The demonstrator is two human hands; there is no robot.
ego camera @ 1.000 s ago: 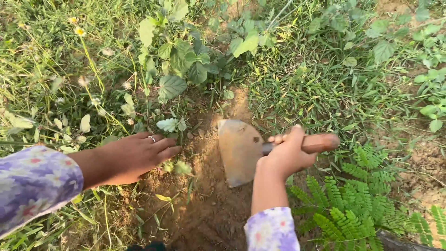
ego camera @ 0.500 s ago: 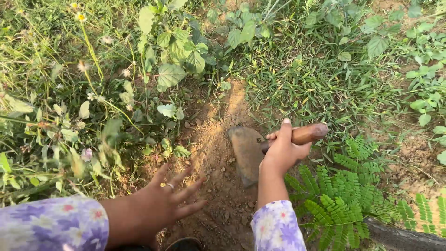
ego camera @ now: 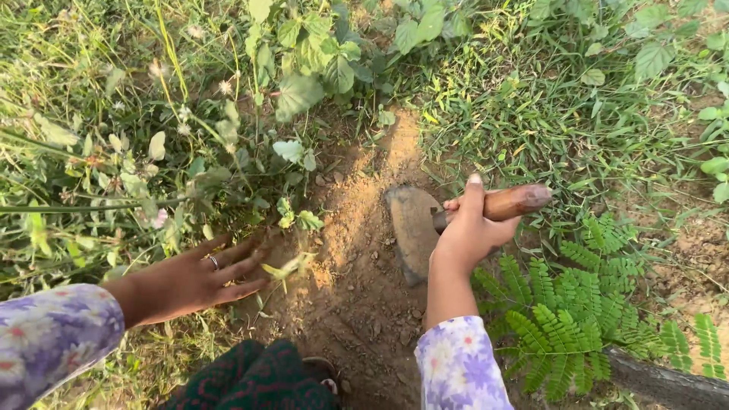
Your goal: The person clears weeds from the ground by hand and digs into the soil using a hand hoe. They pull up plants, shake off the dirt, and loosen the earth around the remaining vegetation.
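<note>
while the right hand (ego camera: 469,239) grips the hoe (ego camera: 414,231), blade toward the left hand (ego camera: 203,279), that hand lies open nearer the weeds (ego camera: 292,220).

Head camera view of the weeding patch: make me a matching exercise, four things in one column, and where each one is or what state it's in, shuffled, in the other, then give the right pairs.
Things
1. right hand
2. left hand
3. hoe blade
4. fern fronds

Places or states
A. fingers spread, flat against the ground at the edge of the weeds
B. resting on the bare soil strip
C. growing just right of the right forearm
D. closed around a wooden handle

Pairs: 1-D, 2-A, 3-B, 4-C
</note>
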